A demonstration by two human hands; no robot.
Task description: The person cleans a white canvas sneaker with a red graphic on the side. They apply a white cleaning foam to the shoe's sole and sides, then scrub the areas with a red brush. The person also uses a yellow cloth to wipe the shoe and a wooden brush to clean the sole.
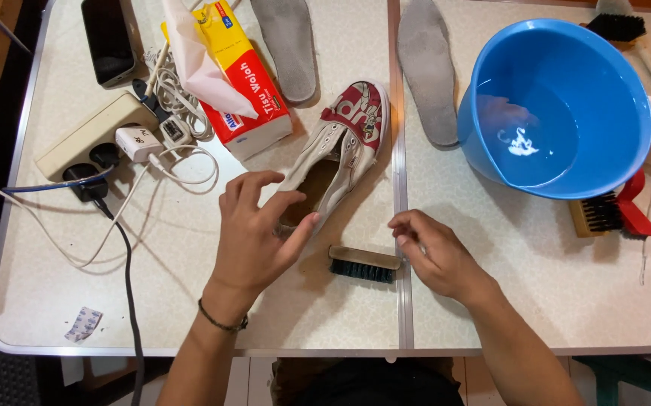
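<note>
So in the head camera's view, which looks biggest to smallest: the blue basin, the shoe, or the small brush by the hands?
Blue basin
Shoe
Small brush
Each step is plain.

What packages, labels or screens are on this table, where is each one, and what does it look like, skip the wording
Rectangular red and yellow cardboard tissue box: upper middle, left of the shoe, white tissue sticking out.
Dark rectangular phone with a blank screen: top left corner, above the beige power strip.
Small white rectangular charger with a handwritten mark: plugged beside the strip.
Small blue-patterned torn wrapper scrap: lower left near the table edge.
</note>
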